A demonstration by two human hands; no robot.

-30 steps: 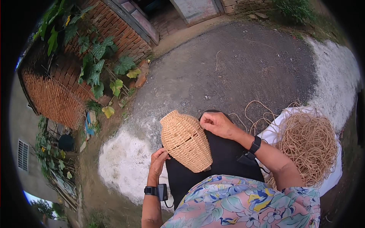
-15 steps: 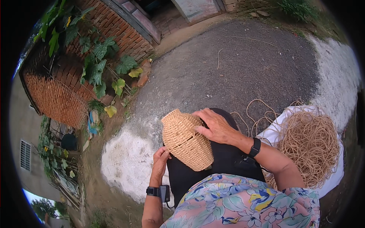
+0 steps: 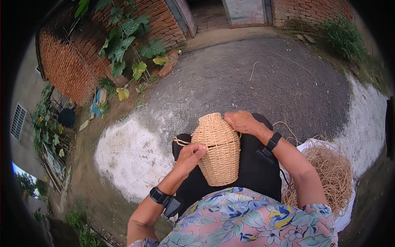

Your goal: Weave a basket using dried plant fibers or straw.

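A tan vase-shaped woven basket [image 3: 218, 164] stands on my lap, its narrow neck pointing away from me. A dark slit-like gap runs across its upper body. Beside that gap, my left hand [image 3: 190, 158] pinches thumb and fingers together at the left side. A twisted cord [image 3: 179, 142] loops out past these fingertips; where it meets the weave is hidden. My right hand [image 3: 243, 122] grips the right shoulder of the basket just below the neck, its fingertips partly out of sight.
To my right, a big tangled heap of tan cord [image 3: 329, 175] lies on a white sheet [image 3: 345, 220]. White powdery ground [image 3: 123, 160] shows at left. Leafy vines [image 3: 123, 47] climb a brick wall [image 3: 164, 29], with a doorway [image 3: 207, 16] ahead.
The basket has turned more upright and shifted right. My left hand has risen to its gap, with the cord now showing there. My right hand has slid outward to the shoulder. The view has tilted.
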